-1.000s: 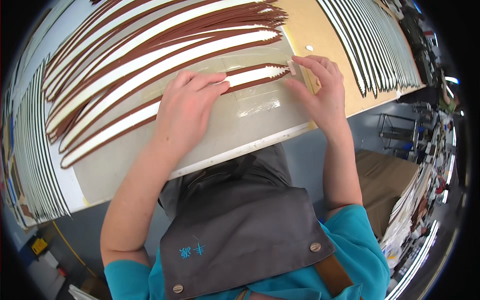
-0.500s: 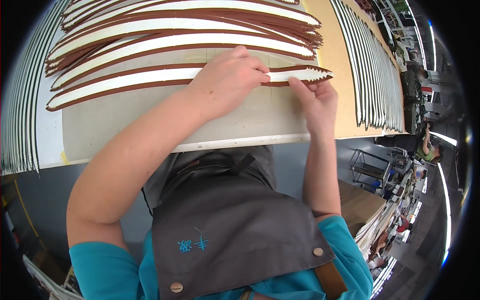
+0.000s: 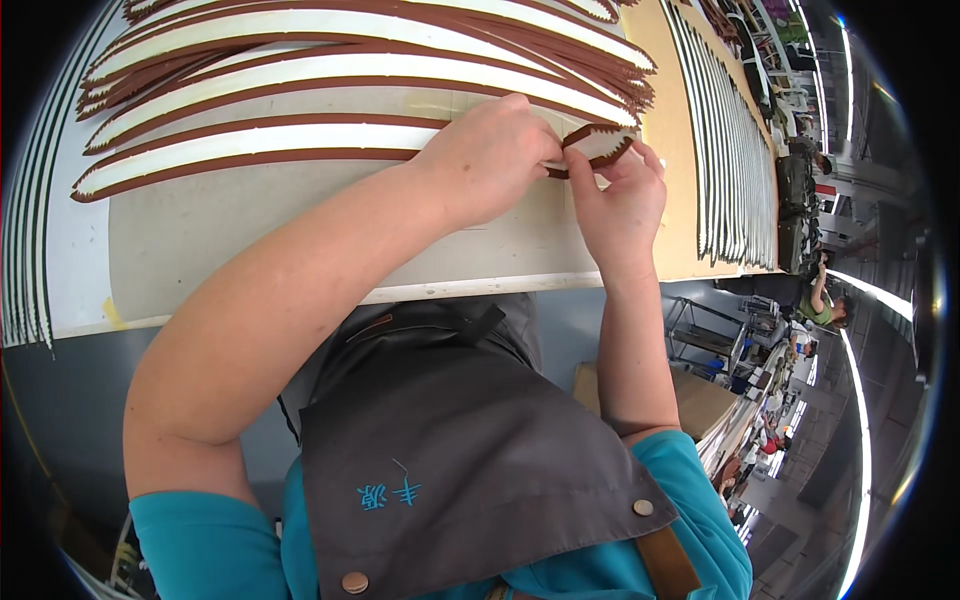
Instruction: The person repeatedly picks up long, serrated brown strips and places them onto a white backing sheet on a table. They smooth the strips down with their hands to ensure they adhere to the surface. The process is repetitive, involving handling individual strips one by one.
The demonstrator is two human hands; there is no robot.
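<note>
I have the left hand (image 3: 492, 162) pinching the brown-edged white strip (image 3: 250, 140) — the right hand (image 3: 622, 205) gripping its raised, serrated tip (image 3: 602, 148) — above the grey mat (image 3: 190, 240).

Person's left hand (image 3: 495, 160) rests on brown-edged white strip (image 3: 280, 138), between table's (image 3: 300, 225) front edge and strip pile (image 3: 330, 67); right hand (image 3: 618, 195) pinches its bent-up right end. Dark-edged strips (image 3: 722, 150) line table's right end.
</note>
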